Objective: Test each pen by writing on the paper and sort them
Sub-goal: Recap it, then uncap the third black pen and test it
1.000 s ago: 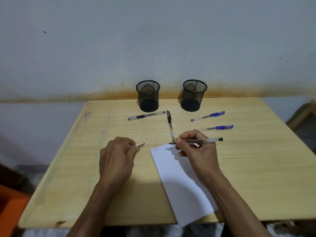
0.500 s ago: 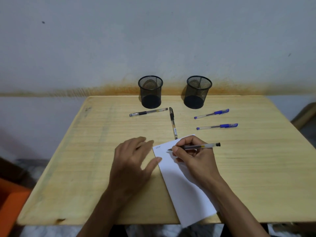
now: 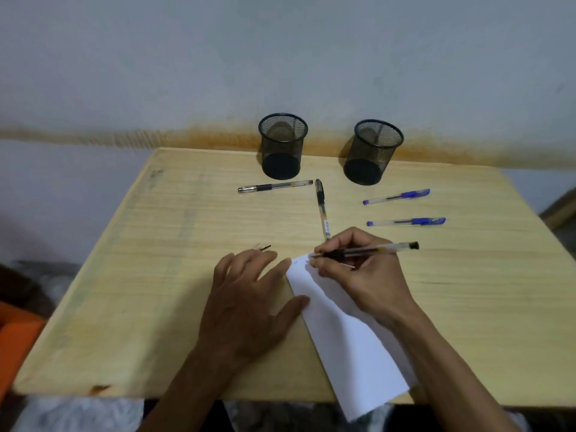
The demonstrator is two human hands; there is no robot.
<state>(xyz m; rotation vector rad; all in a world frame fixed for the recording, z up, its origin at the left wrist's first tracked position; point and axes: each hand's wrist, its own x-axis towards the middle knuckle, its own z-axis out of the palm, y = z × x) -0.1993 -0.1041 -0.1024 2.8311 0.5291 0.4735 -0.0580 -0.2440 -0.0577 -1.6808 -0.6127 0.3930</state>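
Observation:
My right hand (image 3: 361,272) grips a black pen (image 3: 386,248), its tip on the top corner of the white paper (image 3: 352,347). A small scribble sits near that corner. My left hand (image 3: 246,297) lies flat with fingers spread, thumb and forefinger touching the paper's left edge. The pen's clear cap (image 3: 262,246) lies on the table just beyond my left fingers. Two black pens (image 3: 274,186) (image 3: 322,207) and two blue pens (image 3: 396,196) (image 3: 406,221) lie farther back.
Two black mesh cups (image 3: 282,146) (image 3: 372,152) stand at the back of the wooden table (image 3: 162,275), against the wall. The paper's near end hangs over the table's front edge. Something orange (image 3: 14,338) is on the floor at left.
My left hand has let go of the cap, opened and moved right to the paper's edge. My right hand has brought the pen tip down onto the paper.

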